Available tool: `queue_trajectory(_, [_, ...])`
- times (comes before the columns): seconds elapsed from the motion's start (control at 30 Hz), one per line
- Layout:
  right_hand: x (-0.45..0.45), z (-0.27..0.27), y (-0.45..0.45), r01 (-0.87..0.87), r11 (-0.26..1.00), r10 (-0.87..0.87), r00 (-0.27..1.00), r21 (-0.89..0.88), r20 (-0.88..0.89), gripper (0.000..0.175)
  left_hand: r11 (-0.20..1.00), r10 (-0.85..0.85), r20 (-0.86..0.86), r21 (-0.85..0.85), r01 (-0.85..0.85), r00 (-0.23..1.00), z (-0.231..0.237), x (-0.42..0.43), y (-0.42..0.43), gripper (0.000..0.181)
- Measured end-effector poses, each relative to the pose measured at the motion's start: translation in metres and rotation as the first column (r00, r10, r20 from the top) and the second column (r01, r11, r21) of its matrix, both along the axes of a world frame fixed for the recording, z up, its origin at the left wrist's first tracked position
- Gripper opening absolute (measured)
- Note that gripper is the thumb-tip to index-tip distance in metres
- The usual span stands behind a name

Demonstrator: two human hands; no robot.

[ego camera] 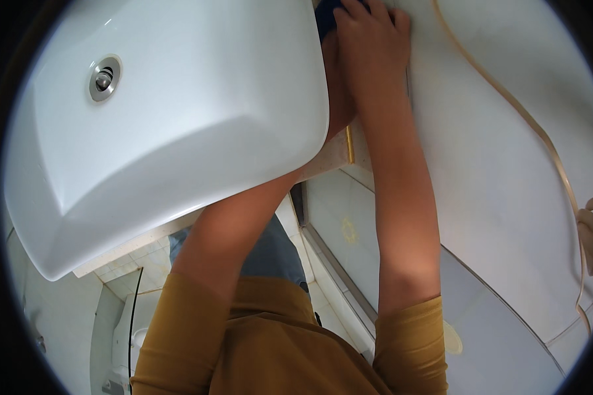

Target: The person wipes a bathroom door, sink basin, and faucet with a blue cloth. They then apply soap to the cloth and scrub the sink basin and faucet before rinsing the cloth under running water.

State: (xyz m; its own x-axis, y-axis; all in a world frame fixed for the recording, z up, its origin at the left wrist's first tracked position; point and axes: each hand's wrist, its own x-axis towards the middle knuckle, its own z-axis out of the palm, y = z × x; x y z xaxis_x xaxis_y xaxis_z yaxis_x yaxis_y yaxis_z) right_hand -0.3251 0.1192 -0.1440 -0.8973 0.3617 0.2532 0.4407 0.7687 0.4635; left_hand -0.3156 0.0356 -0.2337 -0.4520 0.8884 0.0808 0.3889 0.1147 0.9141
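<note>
At the top of the view, my right hand [373,47] lies with bent fingers on a dark blue item [327,19], probably a cloth, in the narrow gap between the washbasin and the tiled wall. My left forearm [237,222] passes under the front rim of the white ceramic washbasin [217,98] and comes out again beside my right wrist. Of the left hand itself, most is hidden by the basin, the blue item and my right hand. The basin's round metal drain [105,79] shows a raised plug, with no water visible around it.
The basin stands on a pale stone counter [326,163] with a gold-coloured edge strip. To the right, a beige cable [524,116] runs down the white wall [484,163]. A glass panel edge [136,316] stands at lower left, and a framed pale panel [346,222] sits below the counter.
</note>
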Motion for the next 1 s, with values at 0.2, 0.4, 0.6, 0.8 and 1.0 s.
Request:
queue_trajectory(0.2, [0.026, 0.001, -0.020, 0.073, 0.987, -0.064, 0.995, -0.142, 0.073, 0.019, 0.990, -0.099, 0.076, -0.096, 0.106, 0.992, 0.002, -0.009, 0.003, 0.045])
queue_trajectory(0.4, [0.092, 0.011, -0.091, 0.178, 0.953, -0.170, 0.984, -0.247, 0.055, 0.027, 0.993, -0.112, 0.023, 0.039, 0.111, 0.993, 0.027, 0.052, -0.064, 0.045])
queue_trajectory(0.6, [0.159, 0.004, -0.142, 0.243, 0.911, -0.251, 0.968, -0.332, 0.021, 0.028, 0.972, -0.187, -0.052, 0.136, 0.192, 0.981, 0.017, 0.100, -0.120, 0.046])
queue_trajectory(0.8, [0.173, 0.011, -0.161, 0.245, 0.777, -0.381, 0.916, -0.580, -0.125, 0.033, 0.877, -0.478, 0.246, 0.075, 0.475, 0.843, 0.027, 0.084, -0.145, 0.039])
queue_trajectory(1.0, [0.138, 0.112, -0.198, -0.157, 0.427, -0.626, 0.660, -0.890, -0.416, 0.036, 0.944, -0.163, 0.232, 0.318, 0.084, 0.959, 0.120, -0.008, -0.200, 0.041])
